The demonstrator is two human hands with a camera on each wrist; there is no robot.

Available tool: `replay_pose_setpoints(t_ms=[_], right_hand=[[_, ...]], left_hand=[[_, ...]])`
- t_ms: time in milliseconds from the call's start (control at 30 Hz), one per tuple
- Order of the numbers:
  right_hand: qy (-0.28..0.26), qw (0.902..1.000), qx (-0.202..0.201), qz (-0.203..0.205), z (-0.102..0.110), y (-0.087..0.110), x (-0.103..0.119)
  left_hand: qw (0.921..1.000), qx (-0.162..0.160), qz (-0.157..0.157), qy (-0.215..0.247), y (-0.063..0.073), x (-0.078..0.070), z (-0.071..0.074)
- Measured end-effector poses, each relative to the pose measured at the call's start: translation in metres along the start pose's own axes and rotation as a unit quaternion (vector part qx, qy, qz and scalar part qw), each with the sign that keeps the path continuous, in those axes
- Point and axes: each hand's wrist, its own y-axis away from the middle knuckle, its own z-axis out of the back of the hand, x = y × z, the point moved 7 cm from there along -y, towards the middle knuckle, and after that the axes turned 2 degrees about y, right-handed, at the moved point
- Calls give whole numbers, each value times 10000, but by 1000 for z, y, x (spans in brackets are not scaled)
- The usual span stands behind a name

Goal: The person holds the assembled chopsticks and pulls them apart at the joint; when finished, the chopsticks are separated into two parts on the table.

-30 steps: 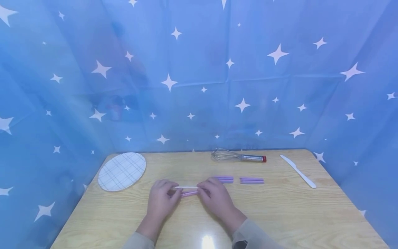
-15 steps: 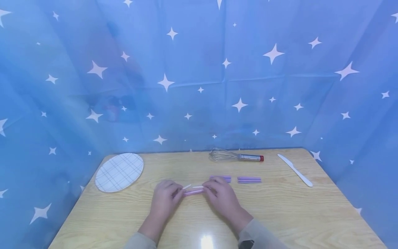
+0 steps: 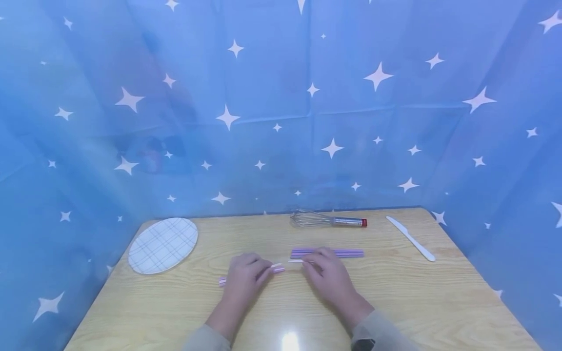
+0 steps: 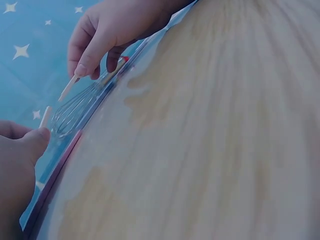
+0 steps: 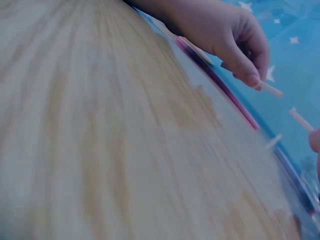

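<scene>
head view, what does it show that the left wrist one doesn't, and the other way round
Only the head view: the checked plate and the white knife.
Only the left wrist view: no extra object, just a lower, sideways angle.
Both: the left-hand grip and right-hand grip, each pinching a white stick, plus pinkish sticks, whisk, table and starry curtain.

White sticks (image 4: 68,88): read as one line 1.0 s ago; now two, ends apart, gap wider than at 0.5 s ago. Left hand (image 3: 247,279) and right hand (image 3: 330,277): both shifted farther from plate (image 3: 163,246). Plate-side ends of pink sticks (image 3: 222,281) and purple sticks (image 3: 300,253) now uncovered.
</scene>
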Motion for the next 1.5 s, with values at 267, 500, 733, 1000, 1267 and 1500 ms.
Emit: replay_pose_setpoints(t_ms=[267, 500, 733, 1000, 1267, 1500], right_hand=[[239, 9994, -235, -48, 25, 6, -22], [399, 9986, -326, -85, 48, 13, -40], [753, 9961, -464, 36, 63, 17, -51], [915, 9947, -465, -81, 72, 18, -65], [926, 9940, -554, -200, 78, 15, -77], [788, 9953, -455, -328, 80, 15, -81]], left_hand=[[9992, -59, -285, 263, -10, -21, -18], [9986, 96, -408, 310, -15, -30, -37], [9979, 507, -237, 341, -21, -35, -53], [9969, 668, -408, 108, -33, -47, -70], [9952, 953, -78, 213, -43, -51, -83], [9960, 844, 33, 277, -46, -50, -92]])
